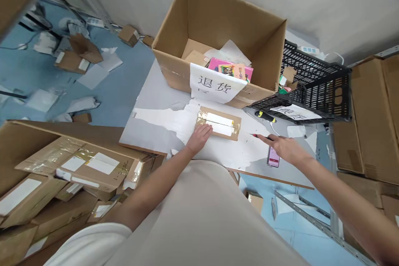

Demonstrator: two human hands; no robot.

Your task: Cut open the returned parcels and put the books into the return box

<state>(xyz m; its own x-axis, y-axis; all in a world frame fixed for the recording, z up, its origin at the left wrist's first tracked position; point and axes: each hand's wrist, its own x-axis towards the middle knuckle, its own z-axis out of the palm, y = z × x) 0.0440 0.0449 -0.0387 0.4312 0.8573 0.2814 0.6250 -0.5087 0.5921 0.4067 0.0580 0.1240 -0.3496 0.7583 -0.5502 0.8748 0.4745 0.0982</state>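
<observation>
A flat taped cardboard parcel (236, 129) lies on the work table, with white labels on its upper face. My left hand (199, 137) rests on the parcel's left end, fingers stretched out flat. To the right of the parcel, my right hand (285, 147) is closed around a slim black tool with a red front (256, 136), which points left towards the parcel without touching it. What kind of tool it is cannot be made out. A phone with a lit pink screen (273, 157) lies on the table just below my right hand.
Behind the parcel stands a large open carton (174, 68) holding pink booklets (213, 64) and papers. A black plastic crate (327, 91) and a yellow-and-black tool (264, 116) are to its right. At lower left, an open carton (40, 129) holds several parcels. Scraps litter the blue floor.
</observation>
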